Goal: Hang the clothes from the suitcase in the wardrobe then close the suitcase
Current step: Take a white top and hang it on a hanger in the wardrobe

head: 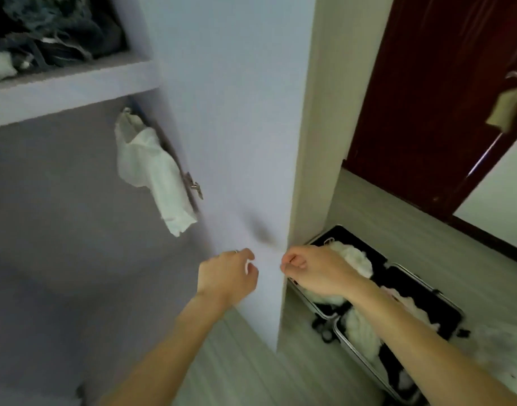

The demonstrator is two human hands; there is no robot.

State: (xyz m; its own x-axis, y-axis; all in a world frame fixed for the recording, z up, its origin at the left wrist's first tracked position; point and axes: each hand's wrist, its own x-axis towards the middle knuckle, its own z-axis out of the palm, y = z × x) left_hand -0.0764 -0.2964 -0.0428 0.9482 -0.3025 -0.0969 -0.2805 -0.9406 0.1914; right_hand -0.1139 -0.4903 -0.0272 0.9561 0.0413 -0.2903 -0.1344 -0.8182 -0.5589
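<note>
Well, L hand fingers loosely curled, empty; R hand fingers clenched, contents unclear; suitcase partly covered, blurry.

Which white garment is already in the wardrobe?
The white garment hanging below the shelf, beside the door hinge. The other white clothes lie in the open suitcase on the floor.

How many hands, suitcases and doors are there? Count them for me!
Hands: 2 (left hand, right hand)
Suitcases: 1 (open suitcase on the floor)
Doors: 2 (wardrobe door, red door)
Total: 5
</note>
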